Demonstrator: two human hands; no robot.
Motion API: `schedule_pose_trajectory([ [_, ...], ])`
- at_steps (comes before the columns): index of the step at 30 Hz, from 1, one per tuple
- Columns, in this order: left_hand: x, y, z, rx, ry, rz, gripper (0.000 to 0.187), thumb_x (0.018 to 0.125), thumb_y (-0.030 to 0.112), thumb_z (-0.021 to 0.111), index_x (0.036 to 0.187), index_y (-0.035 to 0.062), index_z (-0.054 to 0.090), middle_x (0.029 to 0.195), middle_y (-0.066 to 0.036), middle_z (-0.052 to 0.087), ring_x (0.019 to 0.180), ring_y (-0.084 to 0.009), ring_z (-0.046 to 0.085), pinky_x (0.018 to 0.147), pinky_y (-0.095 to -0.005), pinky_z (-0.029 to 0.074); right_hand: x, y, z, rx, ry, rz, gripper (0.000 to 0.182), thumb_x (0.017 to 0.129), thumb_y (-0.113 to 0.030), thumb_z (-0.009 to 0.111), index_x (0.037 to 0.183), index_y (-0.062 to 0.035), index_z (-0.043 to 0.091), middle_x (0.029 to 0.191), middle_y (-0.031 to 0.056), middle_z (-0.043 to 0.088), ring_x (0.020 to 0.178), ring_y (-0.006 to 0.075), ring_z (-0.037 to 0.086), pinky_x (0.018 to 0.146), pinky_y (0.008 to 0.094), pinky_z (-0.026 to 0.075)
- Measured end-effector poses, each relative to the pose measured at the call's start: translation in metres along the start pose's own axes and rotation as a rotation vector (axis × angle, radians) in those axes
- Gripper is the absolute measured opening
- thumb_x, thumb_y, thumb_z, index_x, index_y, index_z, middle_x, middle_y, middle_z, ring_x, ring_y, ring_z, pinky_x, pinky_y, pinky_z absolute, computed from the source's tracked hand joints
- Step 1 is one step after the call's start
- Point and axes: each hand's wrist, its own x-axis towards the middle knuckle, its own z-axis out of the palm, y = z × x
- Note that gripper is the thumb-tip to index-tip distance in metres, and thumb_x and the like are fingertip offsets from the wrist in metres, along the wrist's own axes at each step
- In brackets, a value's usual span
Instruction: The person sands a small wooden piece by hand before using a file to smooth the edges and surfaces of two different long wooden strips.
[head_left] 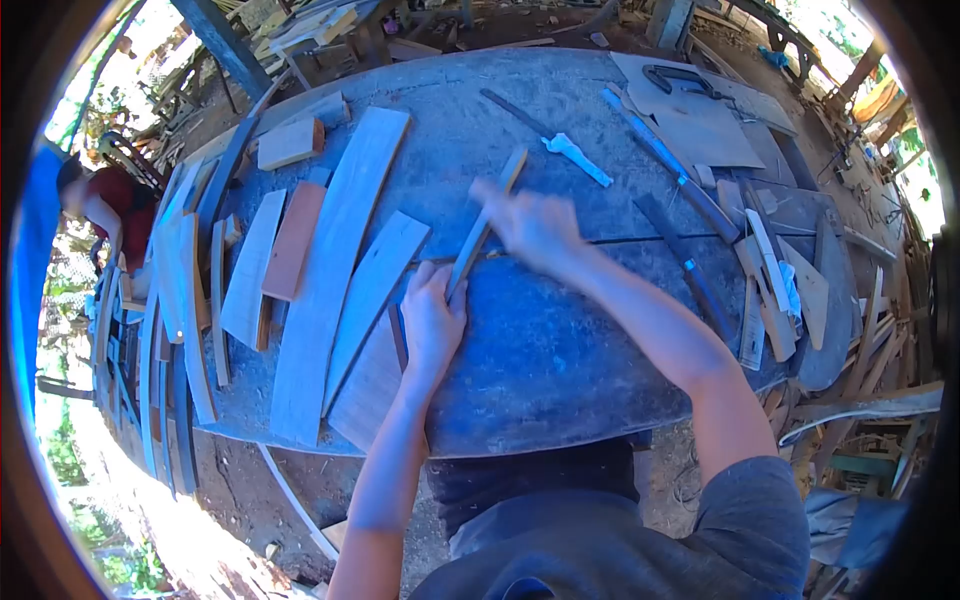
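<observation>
My left hand (435, 310) is closed round the lower end of a narrow wooden strip (487, 222). The strip slants up and away from me over the worktable (560, 350). At its upper part is my right hand (535, 225), smeared by motion, with a finger reaching toward the strip. Whether the right hand holds anything cannot be made out. Close to my left hand lie a pointed flat board (380, 295) and a wider board (368, 385). Beyond the right hand rests a dark blade-like tool with a pale wrapped handle (577, 160).
A long plank (340, 270), a reddish block (293, 240) and several wood pieces cover the table's left side. Long dark tools (690, 265), a C-clamp (690, 82) and flat sheets (700, 125) lie on the right. Another person (110, 205) is at the far left.
</observation>
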Motion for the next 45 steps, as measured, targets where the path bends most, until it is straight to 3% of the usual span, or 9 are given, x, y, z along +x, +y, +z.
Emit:
schedule_pose_trajectory([
  [6,0.010,-0.002,-0.004,-0.045,-0.025,-0.055,0.015,0.083,0.006,0.071,0.096,-0.0014,0.070,0.088,-0.016,0.061,0.083,-0.0383,0.062,0.074,-0.0453,0.051,0.047,0.061,0.020,-0.015,0.107,0.239,0.035,0.101,-0.038,0.045,0.134,-0.0278,0.052,0.077,0.0164,0.071,0.072,0.0396,0.070,0.061,0.0543,0.054],
  [13,0.007,-0.004,-0.001,-0.011,-0.005,-0.004,0.015,0.082,0.006,0.072,0.095,-0.0016,0.071,0.088,-0.015,0.061,0.083,-0.0374,0.063,0.074,-0.0456,0.052,-0.019,-0.012,0.009,0.006,0.014,-0.133,0.031,0.102,-0.040,0.043,0.128,-0.0264,0.051,0.077,0.0161,0.070,0.072,0.0370,0.071,0.060,0.0547,0.054],
  [18,0.008,-0.001,-0.004,0.044,-0.005,-0.009,0.014,0.081,0.004,0.072,0.094,-0.0021,0.070,0.088,-0.016,0.060,0.083,-0.0374,0.062,0.074,-0.0457,0.051,0.028,0.027,0.014,0.019,0.117,0.261,0.034,0.102,-0.035,0.043,0.131,-0.0276,0.057,0.072,0.0164,0.069,0.065,0.0376,0.069,0.054,0.0531,0.053],
  [24,0.005,-0.005,0.002,-0.048,0.035,0.011,0.013,0.081,0.003,0.072,0.093,-0.0016,0.069,0.086,-0.016,0.059,0.082,-0.0381,0.062,0.073,-0.0457,0.051,-0.034,-0.016,0.013,0.079,0.024,-0.136,0.038,0.100,-0.037,0.049,0.137,-0.0285,0.055,0.073,0.0183,0.069,0.061,0.0389,0.068,0.054,0.0534,0.053],
  [29,0.006,0.002,-0.004,0.004,-0.011,-0.047,0.018,0.080,0.005,0.074,0.097,-0.0001,0.071,0.085,-0.016,0.060,0.081,-0.0377,0.062,0.073,-0.0443,0.051,0.035,0.035,0.011,0.057,0.106,0.332,0.036,0.101,-0.036,0.047,0.135,-0.0268,0.055,0.074,0.0170,0.070,0.064,0.0356,0.070,0.056,0.0537,0.053],
  [35,0.007,-0.005,-0.002,-0.037,0.011,-0.005,0.016,0.080,0.003,0.074,0.095,-0.0002,0.070,0.084,-0.015,0.059,0.080,-0.0374,0.063,0.072,-0.0449,0.052,-0.034,-0.024,0.016,0.088,0.072,-0.181,0.032,0.101,-0.038,0.045,0.130,-0.0273,0.054,0.074,0.0159,0.068,0.063,0.0427,0.068,0.055,0.0561,0.052],
  [39,0.008,-0.002,-0.003,0.041,-0.039,-0.044,0.019,0.079,0.002,0.073,0.098,0.0001,0.071,0.087,-0.016,0.061,0.082,-0.0370,0.063,0.074,-0.0443,0.052,0.029,0.038,0.003,0.052,-0.018,0.192,0.028,0.103,-0.037,0.041,0.119,-0.0201,0.056,0.077,0.0167,0.070,0.070,0.0378,0.070,0.055,0.0520,0.053],
  [41,0.006,0.002,-0.006,0.025,-0.053,-0.076,0.020,0.079,0.002,0.073,0.099,0.0003,0.071,0.088,-0.016,0.061,0.084,-0.0369,0.063,0.075,-0.0443,0.052,0.036,0.048,0.015,0.081,0.126,0.311,0.036,0.103,-0.036,0.040,0.136,-0.0271,0.051,0.075,0.0147,0.070,0.069,0.0371,0.070,0.058,0.0521,0.053],
  [45,0.007,-0.005,0.002,-0.005,0.000,-0.012,0.021,0.079,0.003,0.073,0.099,0.0004,0.071,0.090,-0.016,0.061,0.088,-0.0373,0.063,0.076,-0.0448,0.052,-0.017,-0.020,0.013,0.013,-0.024,-0.009,0.036,0.102,-0.041,0.042,0.136,-0.0307,0.048,0.073,0.0177,0.068,0.068,0.0391,0.069,0.059,0.0537,0.054],
])
